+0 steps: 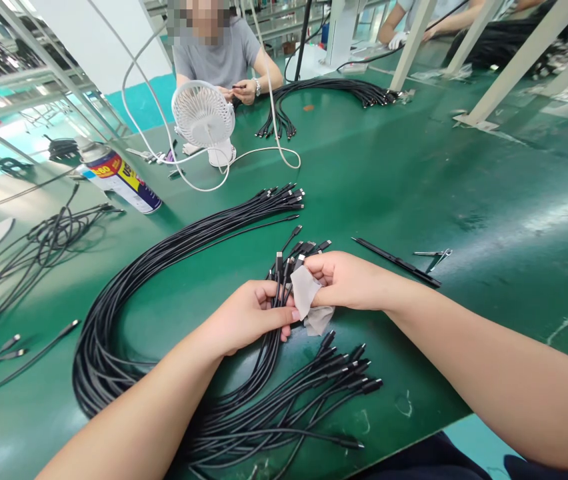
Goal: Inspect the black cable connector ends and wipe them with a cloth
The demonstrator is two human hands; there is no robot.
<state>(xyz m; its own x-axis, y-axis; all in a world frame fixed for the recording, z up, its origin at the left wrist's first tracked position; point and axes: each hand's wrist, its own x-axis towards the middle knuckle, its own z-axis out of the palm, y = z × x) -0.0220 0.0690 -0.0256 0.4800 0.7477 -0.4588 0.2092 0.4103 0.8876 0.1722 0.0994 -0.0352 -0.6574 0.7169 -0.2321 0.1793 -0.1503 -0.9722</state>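
Observation:
My left hand (pixel 259 310) is closed around a bunch of black USB cables (pixel 269 363), just below their plugs. In my right hand (pixel 337 280) a pale cloth (pixel 305 290) is pinched against the plug ends at the top of that bunch. One metal-tipped plug (pixel 279 261) stands up above my left fingers. Nearer to me lies a fan of other cable ends (pixel 334 367) on the green table. A long curved bundle of black cables (pixel 129 280) sweeps round on the left, its far plugs beyond my hands. Some of my fingertips are hidden by the cloth and cables.
Tweezers (pixel 397 261) and small scissors (pixel 437 257) lie right of my hands. A spray can (pixel 121 179) and a white fan (pixel 204 117) with a trailing white cord stand beyond. Loose cables (pixel 59 233) lie left. A co-worker (pixel 219 53) sits across the green table (pixel 464 193).

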